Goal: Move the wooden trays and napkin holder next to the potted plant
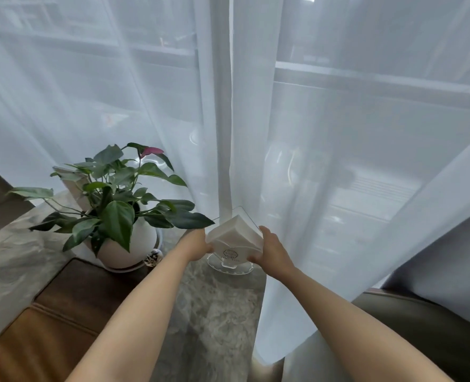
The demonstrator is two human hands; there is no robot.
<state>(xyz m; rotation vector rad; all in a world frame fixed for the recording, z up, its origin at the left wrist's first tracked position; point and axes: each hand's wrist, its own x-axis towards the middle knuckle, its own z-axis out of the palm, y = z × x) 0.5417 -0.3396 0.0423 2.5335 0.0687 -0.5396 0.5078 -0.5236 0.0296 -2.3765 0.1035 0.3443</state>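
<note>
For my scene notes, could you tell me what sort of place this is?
Probably a home living or dining area by a window: sheer curtains hang beside a marble-look table holding a potted plant, and both hands grip a napkin holder.

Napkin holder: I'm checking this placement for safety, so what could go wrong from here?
The sheer curtain hangs right behind the napkin holder, so it might snag or tip it as the left hand and right hand let go. The potted plant leaves reach close to the left hand, which could brush them.
</note>
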